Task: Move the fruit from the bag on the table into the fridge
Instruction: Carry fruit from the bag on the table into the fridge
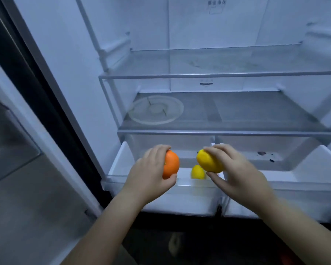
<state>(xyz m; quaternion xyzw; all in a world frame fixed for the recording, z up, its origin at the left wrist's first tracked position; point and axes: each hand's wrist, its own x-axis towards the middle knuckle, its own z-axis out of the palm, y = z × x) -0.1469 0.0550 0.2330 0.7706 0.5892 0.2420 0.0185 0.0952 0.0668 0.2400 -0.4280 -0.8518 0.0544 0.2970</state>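
Observation:
The fridge stands open in front of me. My left hand (151,171) grips an orange (172,165) over the pulled-out left drawer (120,165). My right hand (235,169) grips a yellow lemon (208,161) just to the right of the orange, above the same drawer. A second lemon (197,172) lies inside that drawer, below the held one. The bag and the table are out of sight.
Two glass shelves (218,75) sit above the drawers; a clear round plate (156,109) lies on the lower shelf at the left. The right drawer (304,173) is also pulled out, with small dark marks inside. The fridge door (17,150) hangs open at left.

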